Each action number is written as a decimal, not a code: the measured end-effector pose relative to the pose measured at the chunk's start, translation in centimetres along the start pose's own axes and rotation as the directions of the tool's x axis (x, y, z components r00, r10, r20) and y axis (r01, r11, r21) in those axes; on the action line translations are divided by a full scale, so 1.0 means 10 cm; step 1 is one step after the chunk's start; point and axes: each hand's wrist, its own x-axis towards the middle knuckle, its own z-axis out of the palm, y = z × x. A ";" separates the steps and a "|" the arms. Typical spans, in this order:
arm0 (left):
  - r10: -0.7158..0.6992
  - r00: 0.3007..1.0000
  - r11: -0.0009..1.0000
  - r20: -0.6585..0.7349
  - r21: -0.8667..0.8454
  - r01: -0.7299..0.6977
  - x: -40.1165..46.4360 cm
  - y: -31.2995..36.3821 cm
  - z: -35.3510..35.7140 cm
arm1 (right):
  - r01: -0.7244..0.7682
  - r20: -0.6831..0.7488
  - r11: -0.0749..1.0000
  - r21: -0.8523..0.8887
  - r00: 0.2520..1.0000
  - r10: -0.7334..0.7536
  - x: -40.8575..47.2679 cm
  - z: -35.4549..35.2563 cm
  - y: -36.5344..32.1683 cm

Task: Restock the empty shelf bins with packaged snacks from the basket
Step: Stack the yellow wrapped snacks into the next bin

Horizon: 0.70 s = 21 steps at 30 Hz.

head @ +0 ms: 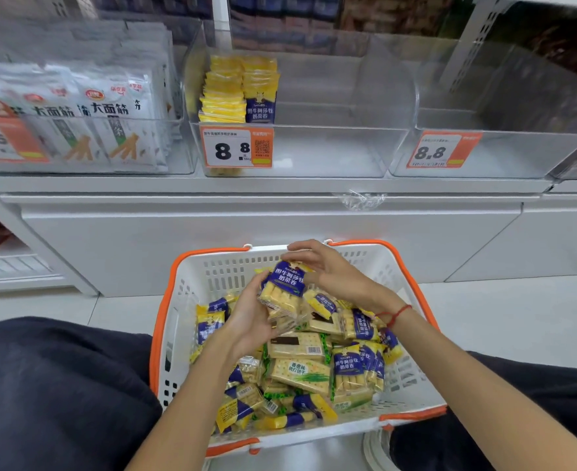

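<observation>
A white basket with an orange rim (164, 321) stands on the floor between my knees, full of yellow-and-blue snack packs (358, 368) and cracker packs (300, 372). Over the basket my left hand (249, 321) grips a stack of the yellow-and-blue packs (282, 290) from below. My right hand (331, 273) rests its fingers on the top of that stack. On the shelf above, the middle clear bin (331, 154) holds two rows of the same packs (239, 93) at its left side. The clear bin to its right (501, 151) has nothing in it.
The left bin (76, 130) is packed with white snack bags. Orange price tags (238, 147) hang on the bin fronts. A white cabinet front (246, 232) rises behind the basket. Dark trouser legs (52, 385) flank the basket on both sides.
</observation>
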 end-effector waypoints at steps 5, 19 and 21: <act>0.131 0.991 0.991 -0.016 0.030 -0.130 -0.02 0.13 0.23 | -0.091 -0.458 0.990 -0.112 0.889 0.030 0.03 0.06 -0.03; 0.386 0.922 0.900 -0.013 0.226 -0.374 -0.39 1.22 0.86 | 0.190 -0.408 0.980 0.059 0.900 -0.150 0.13 -0.28 -1.03; 0.395 0.918 0.884 0.025 0.262 -0.387 -0.43 1.38 0.94 | 0.239 -0.430 0.971 0.000 0.877 -0.215 0.14 -0.30 -1.14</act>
